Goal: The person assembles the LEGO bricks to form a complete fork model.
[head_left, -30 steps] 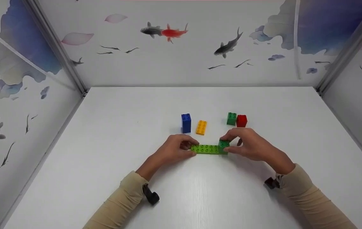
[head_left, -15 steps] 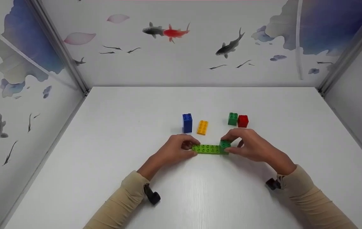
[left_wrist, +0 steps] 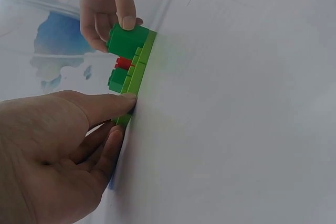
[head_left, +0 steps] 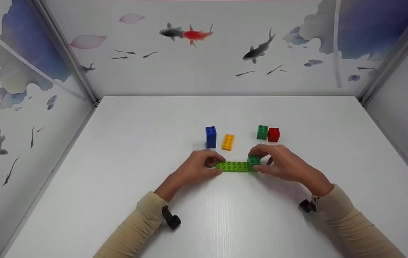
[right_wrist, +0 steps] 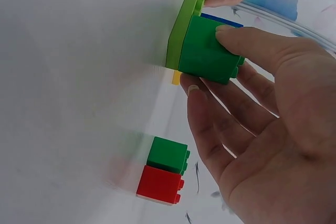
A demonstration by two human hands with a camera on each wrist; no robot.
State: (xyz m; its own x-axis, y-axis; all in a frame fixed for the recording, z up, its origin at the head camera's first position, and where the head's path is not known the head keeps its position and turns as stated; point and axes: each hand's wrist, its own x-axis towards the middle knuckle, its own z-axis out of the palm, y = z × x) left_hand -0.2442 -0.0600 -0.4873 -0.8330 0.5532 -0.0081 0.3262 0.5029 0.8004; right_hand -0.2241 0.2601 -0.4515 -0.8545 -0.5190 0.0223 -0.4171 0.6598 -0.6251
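Head view: the left end of the lime-green plate (head_left: pixel 231 166) is covered by the left hand (head_left: pixel 198 167), so its full length cannot be read. The dark green block (head_left: pixel 253 162) is partly masked by the right hand (head_left: pixel 283 164); whether it is fully seated on the plate's studs cannot be told. In the left wrist view only the edges of the plate (left_wrist: pixel 137 72) and the block (left_wrist: pixel 127 39) show.

Left hand: thumb on the near edge, fingers curled over the far edge, pinching the plate's left end against the white table (head_left: pixel 225 215); forearm comes in from lower left.

Right hand: thumb and index finger grip the dark green block on the plate's right end; the right wrist view shows the thumb across the block (right_wrist: pixel 209 56) and the fingers on its other side.

Plate lies flat, table centre. Behind it: blue block (head_left: pixel 210 137) just beside yellow brick (head_left: pixel 228 142); green cube (head_left: pixel 262 132) touching red cube (head_left: pixel 273 134).
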